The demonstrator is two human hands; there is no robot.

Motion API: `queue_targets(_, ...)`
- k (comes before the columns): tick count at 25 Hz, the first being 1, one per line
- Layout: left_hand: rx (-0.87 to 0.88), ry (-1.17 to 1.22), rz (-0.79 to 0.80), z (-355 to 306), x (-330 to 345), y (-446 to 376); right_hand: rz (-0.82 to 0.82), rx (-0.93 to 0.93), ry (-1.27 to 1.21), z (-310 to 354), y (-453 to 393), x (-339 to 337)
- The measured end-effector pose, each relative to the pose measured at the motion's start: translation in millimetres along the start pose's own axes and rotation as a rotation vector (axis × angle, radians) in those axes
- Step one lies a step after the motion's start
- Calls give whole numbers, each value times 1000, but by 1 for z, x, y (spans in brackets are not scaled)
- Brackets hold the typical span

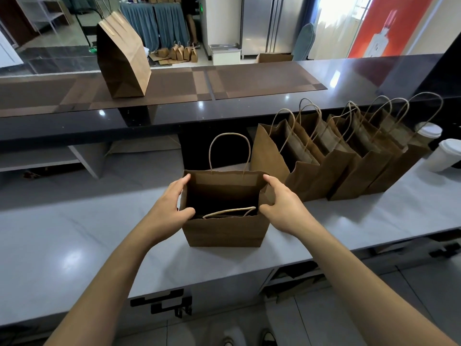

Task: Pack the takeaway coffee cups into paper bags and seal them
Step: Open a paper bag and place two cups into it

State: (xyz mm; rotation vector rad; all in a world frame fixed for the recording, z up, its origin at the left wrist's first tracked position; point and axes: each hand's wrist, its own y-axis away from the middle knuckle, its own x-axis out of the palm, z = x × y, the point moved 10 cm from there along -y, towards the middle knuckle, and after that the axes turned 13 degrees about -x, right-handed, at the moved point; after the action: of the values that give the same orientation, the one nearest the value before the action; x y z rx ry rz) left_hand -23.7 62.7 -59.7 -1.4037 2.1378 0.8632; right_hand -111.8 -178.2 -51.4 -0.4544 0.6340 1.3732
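Head view: open paper bag (pixel 225 231) upright on the desk (pixel 74 236), mouth spread by both hands. Left hand (pixel 172 203) holding the left rim, thumb hooked inside; right hand (pixel 279 201) gripping the right rim likewise, probably to square the bag for loading. 1 handle fallen inside. Row of empty bags (pixel 331 166) just right. 2 lidded cups (pixel 439 148) far right, beyond that row. Closed bag (pixel 124 56) on the upper counter. No contents visible inside.

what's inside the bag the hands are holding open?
Inside the bag: only its near handle, drooped into the mouth, and bare paper walls. No cup shows; the bottom is dark, so it can't be confirmed empty.
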Motion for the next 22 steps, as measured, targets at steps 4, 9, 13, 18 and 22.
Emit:
queue_targets(4,10,27,-9,-7,1,16,-12,-6,-17,-3,18,-7)
queue_targets(9,67,46,16,-31,4,40,-72,-5,-24,-11,45,-30)
queue_targets(13,104,47,43,-56,14,56,-130,5,-32,-20,70,-55)
queue_targets(18,153,12,84,-99,46,73,-192,36,-42,-45,104,-91)
queue_targets(22,184,13,129,-138,87,83,-228,97,-73,-79,142,-127)
